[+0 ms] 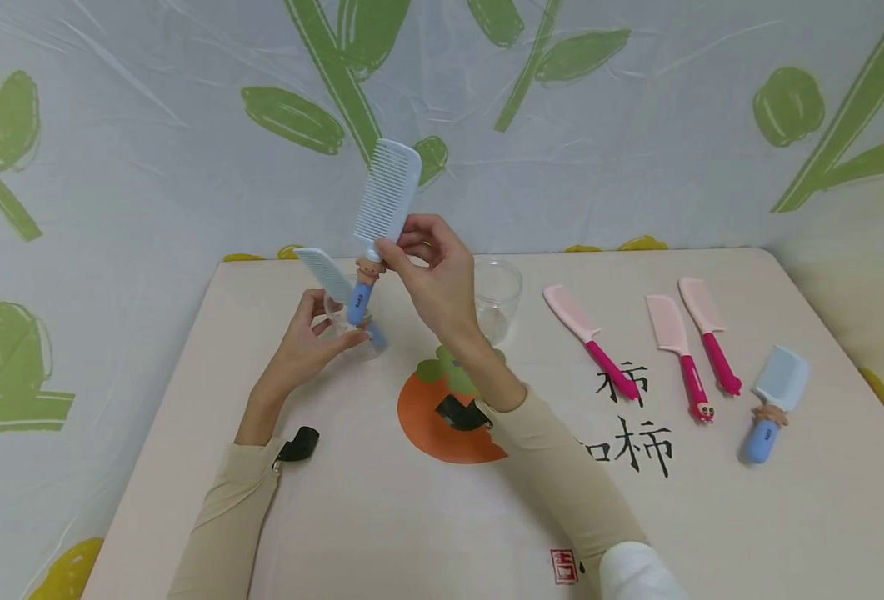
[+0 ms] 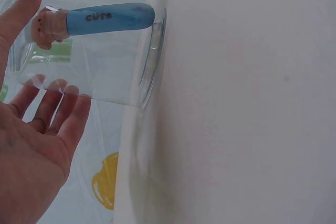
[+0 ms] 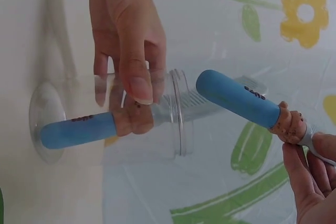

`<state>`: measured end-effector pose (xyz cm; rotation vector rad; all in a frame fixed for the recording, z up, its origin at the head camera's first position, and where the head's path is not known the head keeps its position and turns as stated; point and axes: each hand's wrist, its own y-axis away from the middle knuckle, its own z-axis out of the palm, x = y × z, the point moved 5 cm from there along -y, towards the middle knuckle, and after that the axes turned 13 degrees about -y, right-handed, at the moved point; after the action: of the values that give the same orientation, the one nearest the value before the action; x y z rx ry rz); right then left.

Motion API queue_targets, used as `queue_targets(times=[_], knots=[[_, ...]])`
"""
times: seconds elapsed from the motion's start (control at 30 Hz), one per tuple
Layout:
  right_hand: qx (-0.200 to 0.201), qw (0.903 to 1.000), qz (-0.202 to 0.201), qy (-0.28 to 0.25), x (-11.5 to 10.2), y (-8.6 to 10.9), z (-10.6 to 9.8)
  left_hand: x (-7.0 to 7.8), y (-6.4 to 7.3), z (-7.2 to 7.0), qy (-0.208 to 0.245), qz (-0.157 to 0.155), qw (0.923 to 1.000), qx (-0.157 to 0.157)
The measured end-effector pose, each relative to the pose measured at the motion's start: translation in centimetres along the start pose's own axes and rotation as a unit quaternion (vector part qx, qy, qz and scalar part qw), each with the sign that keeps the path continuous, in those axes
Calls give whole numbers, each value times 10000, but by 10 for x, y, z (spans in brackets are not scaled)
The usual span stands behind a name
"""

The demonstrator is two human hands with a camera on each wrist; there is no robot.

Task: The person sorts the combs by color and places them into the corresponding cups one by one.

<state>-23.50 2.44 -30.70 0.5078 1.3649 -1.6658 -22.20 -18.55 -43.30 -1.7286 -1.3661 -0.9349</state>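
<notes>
My right hand (image 1: 445,283) pinches a light-blue comb (image 1: 387,192) where its teeth section meets the handle, teeth end up. Its blue handle, with a brown figure at the top, hangs over the mouth of a clear plastic jar (image 3: 105,156). Around that jar my left hand (image 1: 299,346) curls, thumb on one side and fingers on the other. Inside the jar leans a second blue comb (image 2: 110,18), handle end down near the base, its toothed part (image 1: 323,271) sticking out of the top. The jar stands upright on the table.
Another clear jar (image 1: 498,287) stands behind my right wrist. Three pink combs, one of them a pink comb (image 1: 599,350) slanting near the printed characters, lie on the right of the table (image 1: 382,533). A blue comb (image 1: 771,408) lies farther right. A patterned curtain hangs behind.
</notes>
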Motion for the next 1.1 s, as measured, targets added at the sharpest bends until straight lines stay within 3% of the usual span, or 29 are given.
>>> queue_targets(times=[0.27, 0.8, 1.1], knots=[[89, 9999, -81, 47, 10, -1, 7, 1, -1, 0, 74, 77, 9999, 15], [-389, 9979, -209, 465, 29, 9, 18, -1, 0, 1, 22, -57, 10000, -75], [-789, 9955, 131, 504, 38, 17, 28, -2, -1, 1, 115, -44, 9999, -88]])
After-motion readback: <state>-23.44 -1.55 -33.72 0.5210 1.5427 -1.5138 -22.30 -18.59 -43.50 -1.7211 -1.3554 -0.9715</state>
